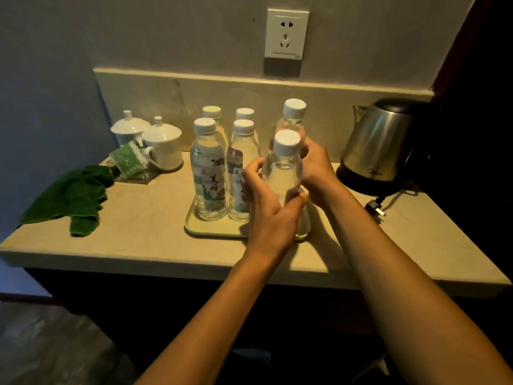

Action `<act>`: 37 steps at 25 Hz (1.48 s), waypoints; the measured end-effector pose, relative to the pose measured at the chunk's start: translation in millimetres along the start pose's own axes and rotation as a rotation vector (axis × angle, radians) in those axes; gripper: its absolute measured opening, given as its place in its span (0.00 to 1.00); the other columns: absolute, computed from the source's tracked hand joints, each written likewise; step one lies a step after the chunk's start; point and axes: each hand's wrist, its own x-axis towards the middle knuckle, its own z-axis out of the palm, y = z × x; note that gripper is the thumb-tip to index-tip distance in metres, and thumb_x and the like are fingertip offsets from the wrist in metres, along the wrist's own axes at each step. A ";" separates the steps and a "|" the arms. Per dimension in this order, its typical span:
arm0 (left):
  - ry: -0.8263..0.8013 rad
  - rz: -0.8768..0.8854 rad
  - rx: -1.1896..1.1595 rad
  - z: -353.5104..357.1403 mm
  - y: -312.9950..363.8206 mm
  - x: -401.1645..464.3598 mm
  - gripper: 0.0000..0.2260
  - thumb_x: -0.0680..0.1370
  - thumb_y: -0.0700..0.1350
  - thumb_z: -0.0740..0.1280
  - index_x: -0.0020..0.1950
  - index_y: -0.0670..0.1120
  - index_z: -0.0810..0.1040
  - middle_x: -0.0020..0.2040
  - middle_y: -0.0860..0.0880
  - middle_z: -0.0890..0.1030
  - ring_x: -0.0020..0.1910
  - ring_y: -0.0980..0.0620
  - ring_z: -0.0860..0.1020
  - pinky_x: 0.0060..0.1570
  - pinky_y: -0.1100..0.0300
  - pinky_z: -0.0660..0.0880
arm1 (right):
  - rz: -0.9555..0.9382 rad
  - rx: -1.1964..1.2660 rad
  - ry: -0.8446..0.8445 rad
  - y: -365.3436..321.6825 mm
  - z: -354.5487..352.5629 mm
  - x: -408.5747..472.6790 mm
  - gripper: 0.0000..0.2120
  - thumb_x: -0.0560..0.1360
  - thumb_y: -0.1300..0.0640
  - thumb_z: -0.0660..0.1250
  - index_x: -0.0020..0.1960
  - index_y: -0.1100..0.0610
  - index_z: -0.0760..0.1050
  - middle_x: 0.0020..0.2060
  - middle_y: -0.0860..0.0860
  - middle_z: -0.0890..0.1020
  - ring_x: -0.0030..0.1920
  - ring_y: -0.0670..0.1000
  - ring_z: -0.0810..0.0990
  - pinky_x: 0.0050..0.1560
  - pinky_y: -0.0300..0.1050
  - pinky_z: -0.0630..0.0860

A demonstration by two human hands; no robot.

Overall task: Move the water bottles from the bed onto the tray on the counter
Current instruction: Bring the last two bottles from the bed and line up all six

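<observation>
Altogether six white-capped water bottles show: four stand upright in two rows on the left part of the beige tray, a fifth bottle stands behind the hands at the tray's right, and the nearest bottle is upright at the tray's front right corner, its base hidden so that contact with the tray cannot be told. The left hand has its grip clamped on this nearest bottle, thumb across the front and fingers round the left side. The right hand is curled round the far side of the same bottle; its fingers also reach toward the fifth bottle, and which one they press cannot be told. The front-left bottle carries a printed label. On the worktop to the left stand two white lidded cups, a clear holder of green sachets and one crumpled green cloth. To the right sits one steel electric kettle, its plug lying loose on the worktop. A wall socket is above.
</observation>
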 end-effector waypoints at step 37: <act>0.342 0.184 0.451 46.0 -28.1 12.4 0.42 0.74 0.48 0.75 0.82 0.50 0.54 0.70 0.44 0.68 0.61 0.62 0.65 0.56 0.67 0.70 | 0.083 -0.016 -0.559 28.6 -39.3 40.9 0.28 0.73 0.71 0.68 0.65 0.46 0.72 0.60 0.51 0.80 0.63 0.56 0.78 0.57 0.49 0.80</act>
